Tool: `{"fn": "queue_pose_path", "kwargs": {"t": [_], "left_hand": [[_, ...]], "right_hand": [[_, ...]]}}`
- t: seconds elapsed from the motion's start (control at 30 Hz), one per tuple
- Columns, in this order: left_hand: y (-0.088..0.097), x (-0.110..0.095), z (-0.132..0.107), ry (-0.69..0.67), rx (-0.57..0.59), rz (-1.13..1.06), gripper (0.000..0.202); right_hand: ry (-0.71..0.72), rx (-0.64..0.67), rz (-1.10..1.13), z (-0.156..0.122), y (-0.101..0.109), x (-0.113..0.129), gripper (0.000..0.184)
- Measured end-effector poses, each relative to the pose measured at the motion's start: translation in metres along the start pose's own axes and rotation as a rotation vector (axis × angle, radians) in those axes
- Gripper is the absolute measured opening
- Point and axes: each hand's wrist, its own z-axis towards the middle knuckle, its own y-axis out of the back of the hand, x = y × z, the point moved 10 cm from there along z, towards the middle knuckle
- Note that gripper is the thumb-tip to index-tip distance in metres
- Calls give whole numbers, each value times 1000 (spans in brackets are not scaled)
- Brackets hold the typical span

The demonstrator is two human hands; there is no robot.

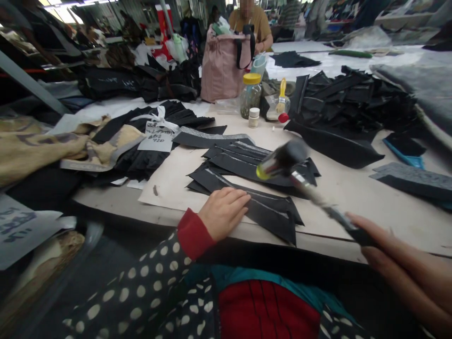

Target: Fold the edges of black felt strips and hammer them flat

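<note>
My left hand (226, 212) lies flat on a black strip (266, 214) with a pale line along it, near the table's front edge. Beneath and beyond it, more black strips (243, 162) overlap in a loose pile. In my right hand (406, 268), at the right, is the handle of a hammer (282, 157). Its head, dark with a yellow-green face, is blurred and raised over the strips. A grey-edged black piece (212, 138) lies just behind the pile.
A tagged black bundle (176, 113) and tan cloth (45, 146) lie left. Behind stand a yellow-lidded jar (250, 96), a small white bottle (253, 117), a yellow brush (281, 96) and a pink bag (222, 63). Black pieces (346, 101) heap at right. A person (261, 28) is beyond.
</note>
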Motion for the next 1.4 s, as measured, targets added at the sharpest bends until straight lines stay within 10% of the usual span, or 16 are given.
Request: {"fn": "queue_pose_path", "kwargs": {"t": [0.43,0.67,1.17,1.4], "left_hand": [[8,2,-5,39,-78,-62,19],[7,5,-7,78,-68,-56,19],[7,9,-10,123,-38,-35,20],[8,9,-10,126,-36,-43,21]], "right_hand": [[359,45,-128,24,-8,34,54],[263,-69,-51,38,2,41,50],[154,173,59,73,-27,53,41],[166,28,41,86,-9,61,44]]}}
